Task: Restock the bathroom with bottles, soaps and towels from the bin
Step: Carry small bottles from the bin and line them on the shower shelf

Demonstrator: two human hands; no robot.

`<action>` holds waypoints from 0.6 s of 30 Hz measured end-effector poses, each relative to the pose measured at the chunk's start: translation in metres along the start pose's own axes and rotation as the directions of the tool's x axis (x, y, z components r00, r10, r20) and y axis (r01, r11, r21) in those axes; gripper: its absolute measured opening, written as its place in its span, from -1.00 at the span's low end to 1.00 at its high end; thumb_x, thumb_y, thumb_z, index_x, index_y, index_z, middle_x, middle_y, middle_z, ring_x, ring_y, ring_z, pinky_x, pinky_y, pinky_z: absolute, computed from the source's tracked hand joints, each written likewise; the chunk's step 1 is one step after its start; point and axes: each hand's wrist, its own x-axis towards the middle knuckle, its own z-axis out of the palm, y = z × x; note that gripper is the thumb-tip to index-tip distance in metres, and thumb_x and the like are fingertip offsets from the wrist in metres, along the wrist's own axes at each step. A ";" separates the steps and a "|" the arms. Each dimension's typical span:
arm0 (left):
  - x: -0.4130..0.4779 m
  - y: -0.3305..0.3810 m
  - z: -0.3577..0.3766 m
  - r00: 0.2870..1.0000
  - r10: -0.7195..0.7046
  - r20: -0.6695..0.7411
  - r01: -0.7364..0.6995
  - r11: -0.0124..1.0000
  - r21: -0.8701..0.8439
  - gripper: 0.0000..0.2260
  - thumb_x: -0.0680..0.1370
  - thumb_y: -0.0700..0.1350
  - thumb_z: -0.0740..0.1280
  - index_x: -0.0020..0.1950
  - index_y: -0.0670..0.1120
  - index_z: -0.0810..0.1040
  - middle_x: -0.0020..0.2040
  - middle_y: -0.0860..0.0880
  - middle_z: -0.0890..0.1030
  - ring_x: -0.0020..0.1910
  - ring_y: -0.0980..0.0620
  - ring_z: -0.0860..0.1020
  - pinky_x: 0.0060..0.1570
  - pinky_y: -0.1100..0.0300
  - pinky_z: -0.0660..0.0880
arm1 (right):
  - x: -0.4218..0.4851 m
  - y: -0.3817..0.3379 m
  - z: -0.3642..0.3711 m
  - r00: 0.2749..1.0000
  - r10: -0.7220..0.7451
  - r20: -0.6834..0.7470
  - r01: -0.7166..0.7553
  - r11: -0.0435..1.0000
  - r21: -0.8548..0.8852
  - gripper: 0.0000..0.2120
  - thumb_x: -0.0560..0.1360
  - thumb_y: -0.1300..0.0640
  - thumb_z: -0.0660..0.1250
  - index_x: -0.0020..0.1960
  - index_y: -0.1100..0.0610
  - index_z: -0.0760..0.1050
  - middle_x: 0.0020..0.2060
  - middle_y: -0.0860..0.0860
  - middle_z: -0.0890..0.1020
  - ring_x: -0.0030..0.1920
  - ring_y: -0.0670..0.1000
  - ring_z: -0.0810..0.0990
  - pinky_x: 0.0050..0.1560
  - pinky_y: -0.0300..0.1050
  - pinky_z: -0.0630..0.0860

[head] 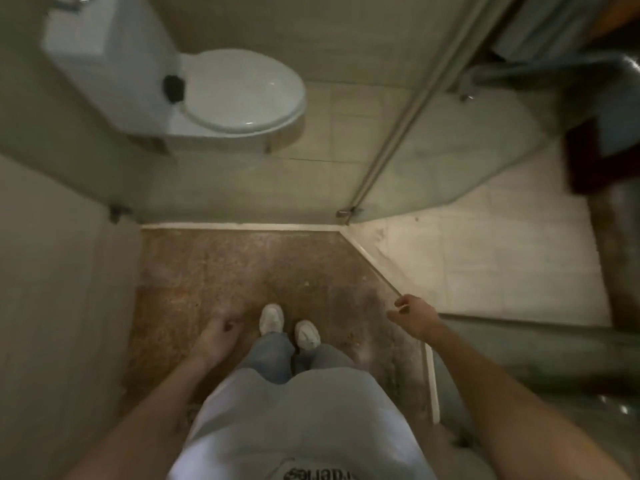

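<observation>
1. Head view, risks: the person stands on a brown speckled floor (225, 265) in front of a pale raised sill (242, 226). Stepping forward without looking could catch a shoe (272, 318) on that sill.
2. Head view, risks: a glass door (450, 150) stands ahead to the right, with its lower corner just past the sill. The right hand (414, 318) is held out toward that side, so a careless swing might knock the glass edge.
3. Head view, risks: the light is dim and the picture is smeared, so small items would be easy to misplace or drop near the toilet (239, 95).
4. Head view, hands: the left hand (218, 336) hangs by the thigh with its fingers loosely curled and empty. The right hand is also loosely curled and holds nothing.
5. Head view, task things: no bin, bottles, soaps or towels can be made out, so their look cannot be judged. They are probably behind or beside the person. A grey-blue shape (540, 29) at the upper right is too blurred to name.
</observation>
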 end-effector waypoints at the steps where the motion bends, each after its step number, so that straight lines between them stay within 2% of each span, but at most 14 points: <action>1: 0.009 0.020 0.003 0.998 0.035 0.043 -0.037 0.998 0.047 -0.91 0.63 -0.04 0.29 0.01 0.10 0.59 0.01 -0.03 0.66 0.01 -0.06 0.64 0.13 -0.07 0.59 | -0.005 0.016 0.007 0.999 0.034 -0.012 -0.033 0.998 0.053 -0.73 0.51 -0.09 0.42 0.09 0.04 0.51 0.07 0.07 0.64 0.10 0.11 0.62 0.15 0.04 0.58; 3: 0.028 0.054 0.010 0.990 0.089 0.106 -0.101 0.989 0.109 -0.83 0.61 -0.01 0.29 -0.14 0.18 0.60 -0.06 0.01 0.65 -0.03 -0.06 0.64 0.11 -0.09 0.59 | -0.015 0.045 0.026 0.993 0.114 -0.014 -0.110 0.980 0.163 -0.75 0.48 0.02 0.47 0.08 0.06 0.50 0.05 0.07 0.61 0.10 0.11 0.60 0.13 0.02 0.58; 4: 0.038 0.070 0.014 0.983 0.123 0.136 -0.141 0.981 0.131 -0.83 0.60 0.01 0.29 -0.15 0.18 0.60 -0.07 -0.01 0.65 -0.05 -0.07 0.63 0.11 -0.11 0.59 | -0.023 0.056 0.036 0.986 0.167 0.000 -0.163 0.963 0.216 -0.71 0.47 0.03 0.47 0.13 0.05 0.51 0.06 0.05 0.59 0.10 0.10 0.60 0.12 0.01 0.58; 6: 0.047 0.103 0.019 0.961 0.186 0.203 -0.219 0.963 0.155 -0.91 0.61 0.02 0.28 -0.02 0.17 0.57 0.02 -0.03 0.62 0.01 -0.06 0.61 0.14 -0.10 0.57 | -0.035 0.076 0.061 0.966 0.255 0.048 -0.258 0.922 0.290 -0.67 0.47 0.05 0.46 0.19 0.02 0.49 0.10 0.05 0.58 0.09 0.11 0.60 0.11 0.00 0.58; 8: 0.056 0.133 0.027 0.930 0.248 0.271 -0.304 0.934 0.189 -0.88 0.62 0.03 0.27 0.13 0.14 0.55 0.11 0.00 0.60 0.08 -0.02 0.61 0.14 -0.04 0.58 | -0.045 0.085 0.085 0.941 0.318 0.117 -0.339 0.859 0.384 -0.66 0.48 0.14 0.44 0.23 0.08 0.48 0.14 0.10 0.56 0.12 0.13 0.57 0.14 0.01 0.57; 10: 0.065 0.151 0.032 0.897 0.273 0.348 -0.363 0.904 0.227 -0.87 0.63 0.03 0.28 0.15 0.15 0.55 0.13 0.03 0.60 0.10 0.02 0.61 0.15 -0.01 0.58 | -0.052 0.084 0.103 0.927 0.351 0.130 -0.370 0.805 0.463 -0.70 0.49 0.21 0.42 0.20 0.10 0.47 0.11 0.09 0.54 0.12 0.13 0.55 0.13 0.00 0.55; 13: 0.073 0.164 0.034 0.880 0.221 0.421 -0.372 0.872 0.319 -0.83 0.63 0.03 0.29 0.20 0.10 0.56 0.11 0.05 0.61 0.10 0.03 0.61 0.14 0.06 0.56 | -0.057 0.070 0.129 0.909 0.404 0.105 -0.373 0.673 0.639 -0.77 0.49 0.29 0.38 0.09 0.09 0.48 0.08 0.14 0.55 0.10 0.17 0.55 0.21 0.12 0.55; 14: 0.076 0.167 0.033 0.881 0.196 0.431 -0.363 0.864 0.349 -0.84 0.63 0.03 0.29 0.18 0.08 0.57 0.09 0.04 0.63 0.07 0.02 0.62 0.11 0.07 0.56 | -0.059 0.065 0.138 0.903 0.418 0.096 -0.370 0.645 0.669 -0.79 0.49 0.28 0.38 0.07 0.09 0.48 0.05 0.13 0.55 0.07 0.15 0.56 0.19 0.10 0.56; 16: 0.080 0.168 0.031 0.887 0.169 0.429 -0.355 0.844 0.403 -0.84 0.63 0.03 0.28 0.16 0.07 0.59 0.02 0.01 0.68 0.01 0.02 0.65 0.09 0.06 0.57 | -0.069 0.054 0.154 0.900 0.422 0.107 -0.376 0.629 0.680 -0.83 0.48 0.11 0.41 0.05 0.04 0.50 -0.05 0.02 0.58 -0.01 0.06 0.59 0.05 -0.04 0.57; 18: 0.083 0.169 0.028 0.885 0.142 0.443 -0.352 0.827 0.438 -0.83 0.64 0.00 0.26 0.14 0.03 0.61 -0.05 -0.01 0.70 -0.05 0.01 0.66 0.10 0.02 0.57 | -0.077 0.045 0.162 0.896 0.418 0.149 -0.396 0.602 0.694 -0.76 0.48 -0.04 0.42 0.10 0.01 0.56 -0.03 0.00 0.64 -0.01 0.03 0.62 0.05 -0.10 0.56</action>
